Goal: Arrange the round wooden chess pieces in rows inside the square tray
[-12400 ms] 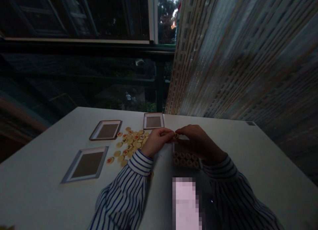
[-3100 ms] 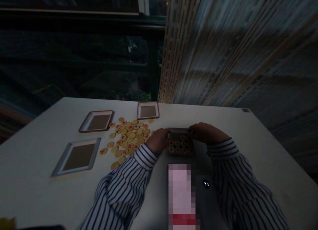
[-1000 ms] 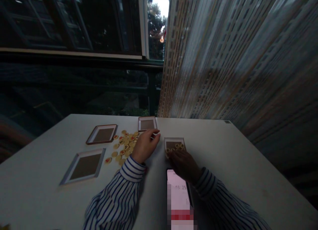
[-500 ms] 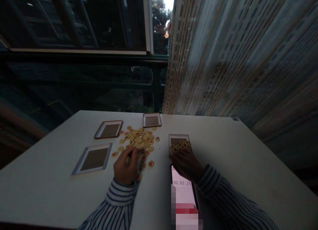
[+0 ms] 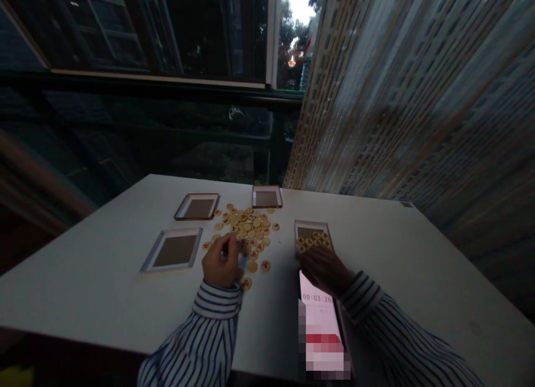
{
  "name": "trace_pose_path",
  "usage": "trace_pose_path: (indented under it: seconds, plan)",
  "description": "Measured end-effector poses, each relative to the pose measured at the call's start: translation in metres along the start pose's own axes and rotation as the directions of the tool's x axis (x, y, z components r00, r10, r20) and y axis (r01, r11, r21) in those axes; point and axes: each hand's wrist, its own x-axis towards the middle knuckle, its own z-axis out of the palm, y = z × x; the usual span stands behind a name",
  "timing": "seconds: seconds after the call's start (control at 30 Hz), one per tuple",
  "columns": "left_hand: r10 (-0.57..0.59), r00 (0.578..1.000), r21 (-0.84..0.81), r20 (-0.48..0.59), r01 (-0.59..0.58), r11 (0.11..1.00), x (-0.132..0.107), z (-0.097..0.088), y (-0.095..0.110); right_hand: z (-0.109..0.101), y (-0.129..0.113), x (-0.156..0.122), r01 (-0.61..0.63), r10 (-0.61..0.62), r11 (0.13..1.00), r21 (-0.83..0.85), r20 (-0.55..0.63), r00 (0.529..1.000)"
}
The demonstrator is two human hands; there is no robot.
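Observation:
Xiangqi pieces (image 5: 247,227), round and pale with red or black characters, lie in a loose pile mid-table, some face down. At its near left edge is my left hand (image 5: 220,263), thumb and fingers curled together; what they hold, if anything, I cannot make out. Several black-marked pieces (image 5: 309,241) sit in rows inside a shallow pale tray (image 5: 311,224) on the right. My right hand (image 5: 325,269) covers that tray's near end, fingers bent down and close together. Its fingertips and anything in them are hidden.
Three other shallow trays stand around the pile: a pale one (image 5: 149,254) at left, a brown-rimmed one (image 5: 177,211) behind it, another (image 5: 267,206) at the back. A phone (image 5: 318,314) showing a timer lies below my right hand. A curtain (image 5: 376,97) hangs beyond the white table (image 5: 96,264).
The camera view has shifted, so everything sits further right and slightly higher. My left hand stays at the pile's near edge, my right hand at the tray's near end.

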Motion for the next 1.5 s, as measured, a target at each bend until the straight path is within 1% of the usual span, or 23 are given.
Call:
trace_pose_path:
  seconds: [0.13,0.3,0.53,0.67,0.8,0.9,0.97,1.07,1.13,1.27,1.37,1.5]
  plan:
    - [-0.072,0.997,-0.005,-0.009,0.072,0.997,0.001,-0.001,-0.004,0.0,0.002,0.001,0.001,-0.001,1.0,-0.009,0.016,1.0]
    - [-0.16,0.986,-0.074,-0.045,0.157,0.985,0.002,-0.002,-0.012,0.001,0.003,0.001,0.01,-0.013,0.999,-0.044,-0.05,0.999]
    - [-0.162,0.986,-0.113,-0.035,0.157,0.981,0.004,-0.003,-0.011,0.0,0.002,0.001,0.012,-0.017,0.997,-0.075,-0.067,0.998]
    - [-0.161,0.985,-0.123,-0.06,0.153,0.98,0.003,-0.002,-0.007,0.001,0.002,0.002,0.001,-0.004,0.998,-0.062,-0.052,0.999]
    - [-0.166,0.983,-0.115,-0.08,0.156,0.981,0.004,-0.001,-0.003,0.001,0.002,0.002,-0.01,0.007,0.999,-0.045,-0.07,0.998]
    - [-0.173,0.98,-0.115,-0.1,0.161,0.98,0.005,-0.001,-0.003,-0.001,0.002,0.003,-0.052,0.049,0.998,-0.024,-0.109,0.993]
    - [-0.174,0.978,-0.121,-0.11,0.161,0.98,0.006,-0.002,-0.004,-0.003,0.002,0.003,-0.112,0.111,0.994,-0.002,-0.126,0.986]
    - [-0.158,0.98,-0.107,-0.122,0.145,0.984,0.005,-0.002,-0.004,-0.004,0.002,0.003,-0.177,0.18,0.983,0.041,-0.104,0.978]
    - [-0.14,0.982,-0.088,-0.124,0.13,0.988,0.005,-0.002,-0.005,-0.003,0.003,0.002,-0.16,0.165,0.985,0.056,-0.098,0.981]
    - [-0.139,0.983,-0.063,-0.121,0.132,0.989,0.004,-0.001,-0.006,-0.001,0.002,0.001,-0.084,0.091,0.994,0.077,-0.095,0.991]
    - [-0.139,0.985,-0.035,-0.098,0.136,0.99,0.004,-0.001,-0.007,-0.002,-0.001,0.001,-0.065,0.072,0.995,0.081,-0.096,0.993]
    - [-0.15,0.984,-0.003,-0.092,0.151,0.989,0.005,-0.002,-0.007,-0.005,-0.004,0.001,-0.048,0.059,0.993,0.112,-0.104,0.993]
